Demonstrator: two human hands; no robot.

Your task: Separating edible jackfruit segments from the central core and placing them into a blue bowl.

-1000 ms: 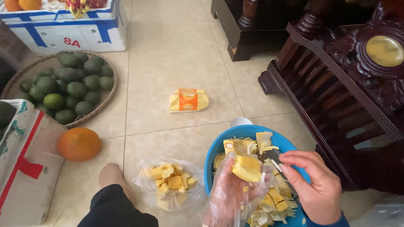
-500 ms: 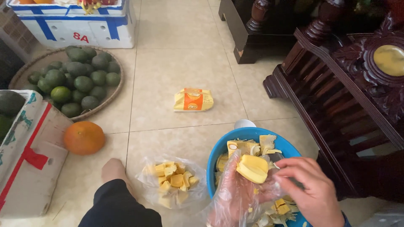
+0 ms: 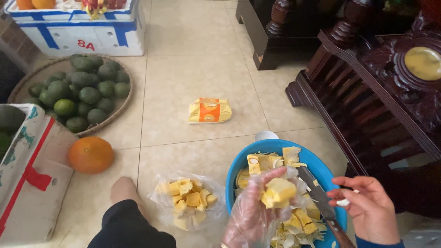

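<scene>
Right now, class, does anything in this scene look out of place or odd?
Yes. An orange lies loose on the floor, outside the basket and boxes. A small orange packet lies alone on the tiles. A knife rests blade-down inside the blue bowl among the peelings.

Open tiled floor (image 3: pixel 193 78) is left around the orange packet (image 3: pixel 210 110); passage rightward is blocked by dark carved furniture (image 3: pixel 367 78) (close beside the blue bowl (image 3: pixel 239 170)).
</scene>
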